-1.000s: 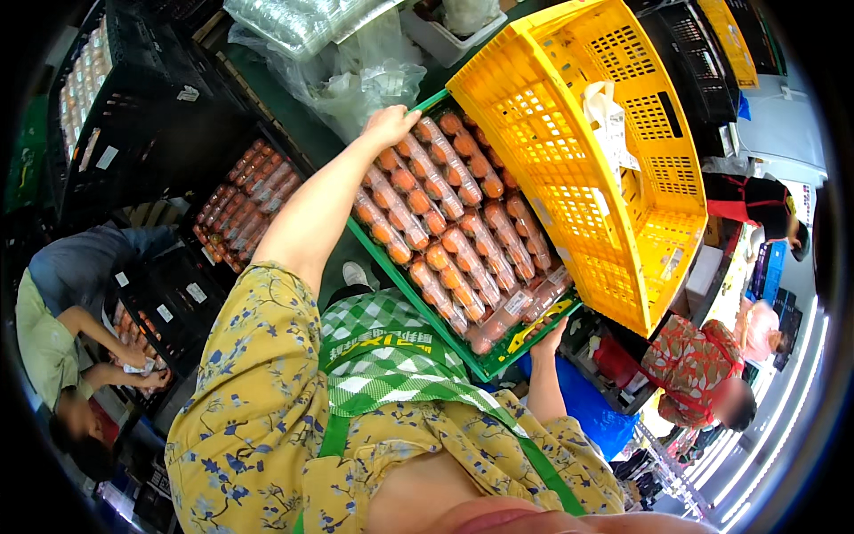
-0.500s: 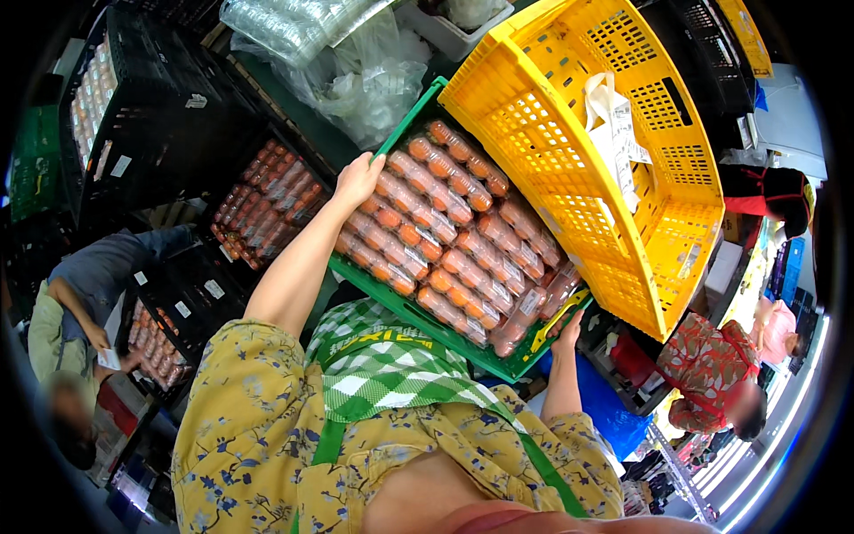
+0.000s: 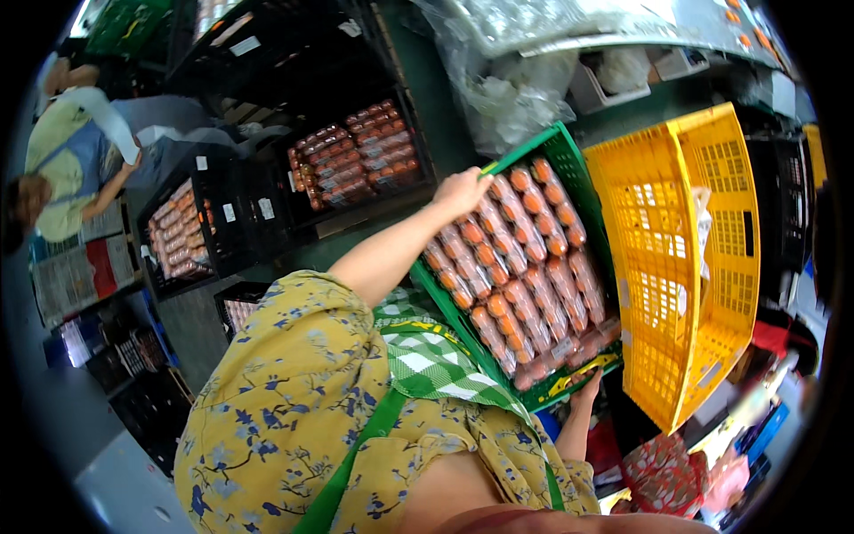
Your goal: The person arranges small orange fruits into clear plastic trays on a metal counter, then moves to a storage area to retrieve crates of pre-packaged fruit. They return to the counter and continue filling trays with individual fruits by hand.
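Note:
My left hand point(image 3: 461, 192) is closed round the upper-left rim of a green crate point(image 3: 442, 301) full of long clear packs point(image 3: 515, 218) of orange, round produce, several rows in all. At the crate's lower right end, my right hand point(image 3: 587, 384) grips the other rim, its fingers partly hidden by the crate. The crate is tilted in the view, close against my green checked apron. A tall yellow perforated crate point(image 3: 658, 196) stands right beside it, with crumpled white material inside.
Black crates point(image 3: 354, 153) of similar packs stand at left, where another person point(image 3: 67, 156) holds a white item. Plastic bags point(image 3: 525, 107) and grey bins point(image 3: 609, 84) lie beyond the green crate. Another person in red print point(image 3: 658, 476) is at lower right.
My view has swung, so both crates sit further right and the surroundings have shifted. The green crate moved with my hands still on it. The person at left raised the white item.

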Demonstrator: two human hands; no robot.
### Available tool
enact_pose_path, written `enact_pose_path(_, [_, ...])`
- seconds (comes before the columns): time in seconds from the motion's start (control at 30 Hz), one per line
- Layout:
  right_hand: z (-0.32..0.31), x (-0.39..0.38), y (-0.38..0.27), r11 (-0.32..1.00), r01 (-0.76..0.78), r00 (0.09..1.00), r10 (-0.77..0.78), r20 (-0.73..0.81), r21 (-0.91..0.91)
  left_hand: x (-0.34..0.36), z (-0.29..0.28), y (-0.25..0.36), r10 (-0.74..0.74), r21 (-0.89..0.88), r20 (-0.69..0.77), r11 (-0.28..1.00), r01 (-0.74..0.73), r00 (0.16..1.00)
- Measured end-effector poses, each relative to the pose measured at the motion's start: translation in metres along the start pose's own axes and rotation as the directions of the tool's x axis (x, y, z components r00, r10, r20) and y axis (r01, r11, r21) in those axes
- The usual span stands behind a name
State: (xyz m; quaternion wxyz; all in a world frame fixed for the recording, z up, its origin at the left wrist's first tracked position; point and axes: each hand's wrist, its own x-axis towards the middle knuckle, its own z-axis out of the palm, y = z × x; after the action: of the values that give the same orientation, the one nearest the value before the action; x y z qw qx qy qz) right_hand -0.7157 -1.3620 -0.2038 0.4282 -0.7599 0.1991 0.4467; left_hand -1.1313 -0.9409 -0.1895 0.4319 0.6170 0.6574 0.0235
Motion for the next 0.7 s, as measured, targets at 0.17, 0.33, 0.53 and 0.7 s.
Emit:
enact_pose_path(0.17, [-0.004,0.030,0.006,0.981,0.087,0.992,-0.102,-0.075,-0.173,-0.008,0.004,0.005,0.006,-0.064,0.005,0.998,-0.005,1.000])
enact_pose_path(0.33, [0.009,0.035,-0.002,0.937,0.146,0.985,-0.168,-0.044,-0.317,-0.018,0.002,-0.007,-0.003,-0.121,-0.008,0.993,0.002,1.000])
enact_pose_path(0.53, [0.018,0.021,-0.012,0.912,0.270,0.951,-0.304,-0.066,-0.310,-0.001,0.009,-0.039,0.039,-0.050,-0.044,0.998,-0.041,0.998])
enact_pose_path(0.7, [0.003,0.022,-0.004,0.879,0.268,0.945,-0.319,-0.067,-0.395,0.001,0.012,-0.038,0.024,-0.075,0.023,0.997,-0.022,0.999])
